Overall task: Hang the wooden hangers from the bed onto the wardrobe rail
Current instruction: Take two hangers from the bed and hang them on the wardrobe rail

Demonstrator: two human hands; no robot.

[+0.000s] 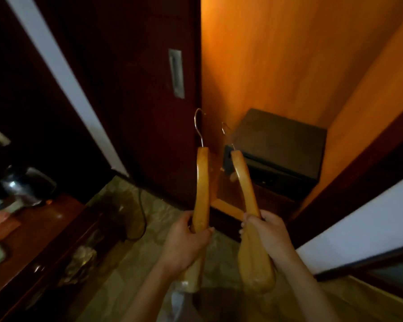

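Note:
I hold one wooden hanger in each hand, in front of an open wardrobe with lit orange inner walls. My left hand grips the left hanger, whose metal hook points up beside the door edge. My right hand grips the right hanger, its smaller hook aimed at the wardrobe interior. Both hangers stand roughly upright, seen edge-on. No rail and no bed are in view.
A dark safe box sits on the wardrobe floor. The dark sliding door with a metal recessed handle stands left of the opening. A wooden desk with a kettle is at lower left. A cable runs across the tiled floor.

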